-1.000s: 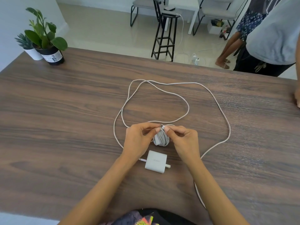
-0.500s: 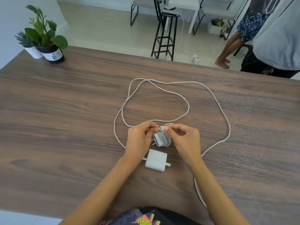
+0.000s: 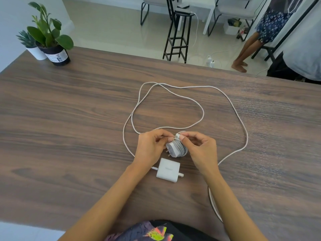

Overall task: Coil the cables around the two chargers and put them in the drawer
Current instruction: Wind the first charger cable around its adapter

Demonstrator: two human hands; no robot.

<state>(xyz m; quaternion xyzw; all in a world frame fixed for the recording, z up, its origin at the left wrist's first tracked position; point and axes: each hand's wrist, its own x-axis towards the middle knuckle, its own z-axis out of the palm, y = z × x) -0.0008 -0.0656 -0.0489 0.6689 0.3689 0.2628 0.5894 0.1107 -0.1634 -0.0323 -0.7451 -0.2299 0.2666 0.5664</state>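
My right hand pinches the cable's plug end against the wrapped charger that my left hand grips above the bench, probably tucking it in; the second charger, just below, awaits coiling its loose cable.

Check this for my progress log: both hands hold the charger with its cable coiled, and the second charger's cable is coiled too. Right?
Not quite. The head view shows both hands, left and right, on the coiled charger, but the second charger lies with its cable loose across the table.
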